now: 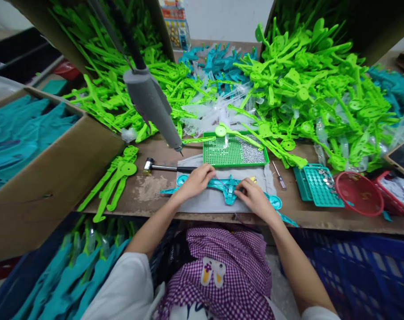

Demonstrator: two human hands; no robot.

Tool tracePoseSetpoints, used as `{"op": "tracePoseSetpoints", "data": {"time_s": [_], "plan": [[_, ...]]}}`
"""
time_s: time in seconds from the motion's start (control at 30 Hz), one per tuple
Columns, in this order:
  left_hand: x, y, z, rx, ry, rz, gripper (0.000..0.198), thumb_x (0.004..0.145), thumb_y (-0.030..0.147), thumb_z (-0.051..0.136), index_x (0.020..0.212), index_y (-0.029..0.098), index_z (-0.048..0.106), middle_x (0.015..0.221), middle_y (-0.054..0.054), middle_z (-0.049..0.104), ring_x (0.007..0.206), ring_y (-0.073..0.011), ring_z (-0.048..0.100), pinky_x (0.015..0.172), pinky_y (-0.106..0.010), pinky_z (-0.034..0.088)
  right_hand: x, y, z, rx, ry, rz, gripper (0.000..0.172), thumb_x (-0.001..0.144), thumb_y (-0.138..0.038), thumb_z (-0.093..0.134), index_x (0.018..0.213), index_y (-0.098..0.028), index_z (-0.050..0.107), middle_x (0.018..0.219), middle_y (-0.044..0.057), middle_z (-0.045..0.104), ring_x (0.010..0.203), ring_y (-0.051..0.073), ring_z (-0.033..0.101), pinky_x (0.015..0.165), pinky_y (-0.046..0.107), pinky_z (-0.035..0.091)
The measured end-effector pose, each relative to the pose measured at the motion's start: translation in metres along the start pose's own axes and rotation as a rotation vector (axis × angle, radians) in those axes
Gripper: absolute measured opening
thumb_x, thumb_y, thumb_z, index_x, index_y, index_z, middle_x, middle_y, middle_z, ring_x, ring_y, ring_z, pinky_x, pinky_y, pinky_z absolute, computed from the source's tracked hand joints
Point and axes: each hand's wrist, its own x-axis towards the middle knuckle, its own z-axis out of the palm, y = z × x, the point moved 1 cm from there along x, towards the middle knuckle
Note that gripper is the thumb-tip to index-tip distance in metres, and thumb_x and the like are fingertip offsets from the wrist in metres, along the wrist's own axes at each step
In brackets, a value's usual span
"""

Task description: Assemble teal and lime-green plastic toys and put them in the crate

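A long teal plastic part (230, 190) lies across the grey cloth (202, 203), a ribbed block at its middle and round discs towards both ends. My left hand (199, 178) is over its left arm, thumb and fingers pinched together. A thin purplish strand seems to run from those fingertips towards the block; it is too fine to name. At the block's right edge, my right hand (253, 195) has its fingers closed in a pinch. Whatever sits between the right fingertips is too small to make out.
A green perforated tray (222, 151) of small metal pieces stands behind. A hammer (165, 168) lies left, a screwdriver (279, 176) right. Overhead hangs a grey power screwdriver (152, 104). Piles of green parts (298, 84), a teal tray (322, 186) and a red bowl (359, 193) surround the work.
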Motion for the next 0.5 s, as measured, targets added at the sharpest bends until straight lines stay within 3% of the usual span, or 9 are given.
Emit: {"op": "tracePoseSetpoints", "data": {"time_s": [0.13,0.23,0.33,0.4,0.5], "plan": [[-0.025,-0.020,-0.042,0.253,0.453,-0.067,0.017,0.094,0.029,0.043,0.086,0.018,0.054,0.086,-0.005,0.056,0.083,-0.0190,0.054,0.078,-0.031,0.042,0.001,0.002,-0.002,0.007,-0.040,-0.046,0.013,0.093,-0.026,0.049,0.090,-0.020,0.060,0.090,0.003,0.058,0.081,0.016,0.057,0.076,0.031,0.045],[-0.049,-0.042,-0.072,0.390,0.703,-0.158,0.017,0.093,0.031,0.046,0.085,0.019,0.054,0.086,-0.006,0.055,0.084,-0.0211,0.053,0.079,-0.034,0.042,0.001,0.003,-0.003,-0.004,-0.044,-0.077,0.016,0.094,-0.026,0.047,0.091,-0.021,0.062,0.090,0.004,0.060,0.085,0.017,0.059,0.078,0.032,0.047],[-0.072,-0.058,-0.082,0.408,0.762,-0.224,0.018,0.091,0.034,0.050,0.085,0.018,0.056,0.086,-0.006,0.056,0.086,-0.0219,0.054,0.081,-0.034,0.043,-0.008,0.001,-0.007,-0.012,0.046,-0.131,0.016,0.094,-0.028,0.048,0.099,-0.021,0.061,0.103,0.007,0.060,0.097,0.018,0.060,0.085,0.033,0.048],[-0.084,-0.063,-0.080,0.347,0.748,-0.269,0.019,0.090,0.036,0.052,0.088,0.019,0.058,0.087,-0.005,0.059,0.085,-0.0209,0.056,0.082,-0.034,0.044,-0.025,0.000,-0.010,-0.074,0.194,-0.142,0.019,0.094,-0.030,0.050,0.108,-0.022,0.059,0.112,0.009,0.057,0.106,0.019,0.058,0.091,0.034,0.047],[-0.091,-0.066,-0.072,0.042,0.762,-0.311,0.020,0.090,0.039,0.054,0.092,0.019,0.056,0.098,-0.006,0.066,0.086,-0.0184,0.061,0.082,-0.032,0.047,-0.058,0.002,-0.009,-0.242,0.360,-0.035,0.026,0.091,-0.038,0.056,0.111,-0.022,0.057,0.111,0.010,0.058,0.105,0.022,0.058,0.089,0.037,0.047]]}}
